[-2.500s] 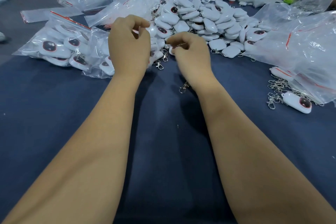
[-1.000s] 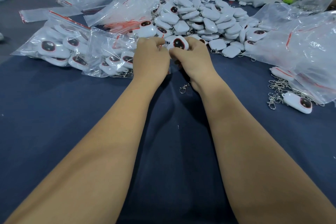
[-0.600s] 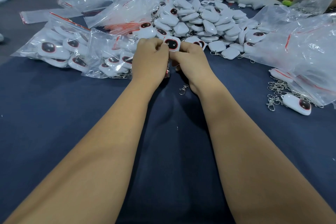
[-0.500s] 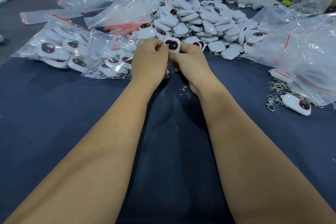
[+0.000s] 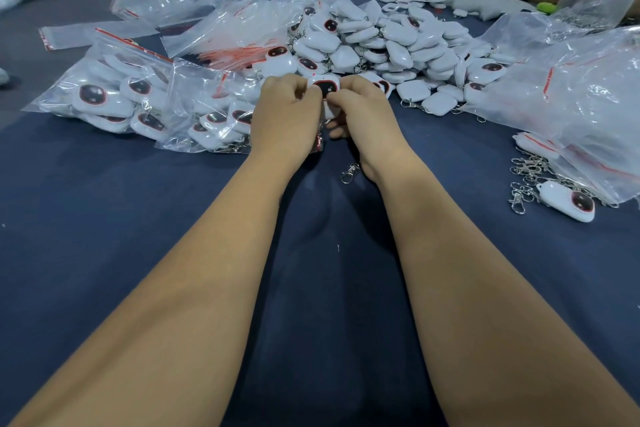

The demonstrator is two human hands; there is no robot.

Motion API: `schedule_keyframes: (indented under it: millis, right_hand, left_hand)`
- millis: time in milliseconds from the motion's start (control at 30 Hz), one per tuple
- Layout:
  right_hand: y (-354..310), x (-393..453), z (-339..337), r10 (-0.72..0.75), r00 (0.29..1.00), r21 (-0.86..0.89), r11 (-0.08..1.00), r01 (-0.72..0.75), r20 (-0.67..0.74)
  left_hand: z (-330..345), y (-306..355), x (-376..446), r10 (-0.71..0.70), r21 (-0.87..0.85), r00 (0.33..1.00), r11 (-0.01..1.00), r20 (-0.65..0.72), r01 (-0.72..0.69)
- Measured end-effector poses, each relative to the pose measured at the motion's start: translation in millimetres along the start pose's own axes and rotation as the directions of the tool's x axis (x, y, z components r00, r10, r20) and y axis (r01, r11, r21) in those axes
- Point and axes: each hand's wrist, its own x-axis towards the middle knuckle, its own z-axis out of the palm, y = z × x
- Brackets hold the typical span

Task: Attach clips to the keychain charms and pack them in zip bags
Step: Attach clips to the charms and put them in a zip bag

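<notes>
head view: both hands meet just in front of the heap of charms (image 5: 388, 42), at the near edge of the pile. left hand (image 5: 285, 118) and right hand (image 5: 363, 114) have their fingers curled inward, pinching one white charm (image 5: 325, 88) between them; its dark, red-rimmed face points up toward the camera. the charm shows above the knuckles, so only its upper part is visible and the lower part sits hidden between the two hands. judging by the task, it is held this way so the loop end is down by the fingertips where a clip can be worked on, though whether a clip is already in the fingers cannot be told. a loose clip (image 5: 349, 173) lies on the blue worktop (image 5: 104, 218) just beside the right wrist, within easy reach. filled zip bags (image 5: 114, 97) lie to the left, probably kept close for packing. more clips (image 5: 526, 180) and a lone charm (image 5: 568, 201) lie at the right.
</notes>
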Motion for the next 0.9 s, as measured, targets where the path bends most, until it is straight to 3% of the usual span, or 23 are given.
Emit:
schedule_keyframes:
  millis: [533,900]
  right_hand:
    - [0.3,-3.5,1.5,-0.027,0.999,-0.032,0.999,0.026,-0.018]
    - [0.5,-0.6,1.3,-0.018,1.0,0.009,1.0,0.018,-0.017]
  left_hand:
    - [-3.2,2.1,-0.1,-0.002,0.012,0.999,1.0,0.053,0.002]
    - [0.0,-3.3,2.5,0.118,0.054,0.993,0.992,0.001,-0.118]
